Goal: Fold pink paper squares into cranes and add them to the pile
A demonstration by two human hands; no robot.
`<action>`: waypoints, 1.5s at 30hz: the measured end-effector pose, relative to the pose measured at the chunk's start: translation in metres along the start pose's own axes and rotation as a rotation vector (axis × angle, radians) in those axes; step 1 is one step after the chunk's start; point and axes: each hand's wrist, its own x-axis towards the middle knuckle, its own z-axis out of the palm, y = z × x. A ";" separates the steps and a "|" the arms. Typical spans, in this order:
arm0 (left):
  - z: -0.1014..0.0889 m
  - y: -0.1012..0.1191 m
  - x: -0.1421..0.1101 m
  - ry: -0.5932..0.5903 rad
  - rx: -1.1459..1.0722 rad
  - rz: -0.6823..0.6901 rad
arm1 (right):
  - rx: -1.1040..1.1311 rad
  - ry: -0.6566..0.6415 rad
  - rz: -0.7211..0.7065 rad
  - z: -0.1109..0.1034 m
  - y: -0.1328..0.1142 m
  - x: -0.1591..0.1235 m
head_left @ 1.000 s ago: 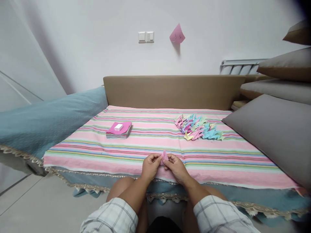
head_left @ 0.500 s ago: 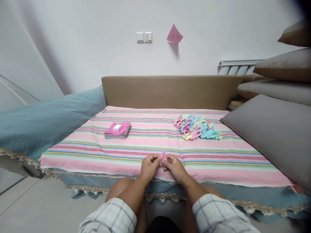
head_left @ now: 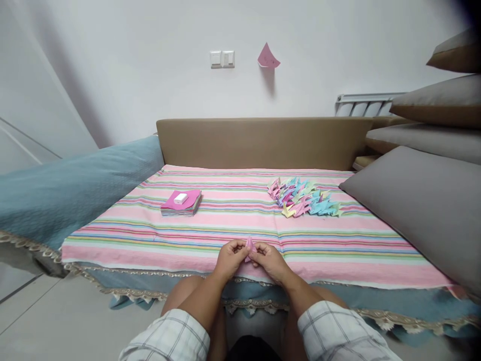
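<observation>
A small piece of folded pink paper [head_left: 250, 245] stands pointed end up between my hands, just above the front part of the striped cloth [head_left: 210, 228]. My left hand [head_left: 230, 258] pinches its left side between thumb and fingers. From the other side, my right hand [head_left: 270, 259] grips the paper's right side, its thumb close to the left thumb. The fingers cover the lower part of the paper. Farther back on the right lies a pile of folded paper cranes [head_left: 300, 197] in pink, blue, yellow, green and purple.
On the left of the cloth sits a stack of square paper [head_left: 180, 208] with a small white block [head_left: 181, 198] on top. Grey cushions [head_left: 421, 200] are piled at the right. A brown backrest [head_left: 263, 143] runs along the wall, where a pink note [head_left: 268, 56] hangs near switches [head_left: 222, 59].
Both hands have shifted very slightly left and down with the pink paper, which looks narrower now. The paper stack and the cranes have stayed where they were.
</observation>
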 end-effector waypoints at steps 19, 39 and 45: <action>0.003 0.001 -0.002 -0.010 -0.126 -0.102 | -0.022 0.036 -0.006 0.001 0.002 0.001; -0.002 0.007 -0.002 -0.004 -0.312 -0.306 | -0.364 0.201 -0.484 -0.005 -0.006 -0.004; -0.002 0.004 -0.001 -0.016 -0.271 -0.254 | -0.478 0.234 -0.566 -0.005 -0.005 -0.003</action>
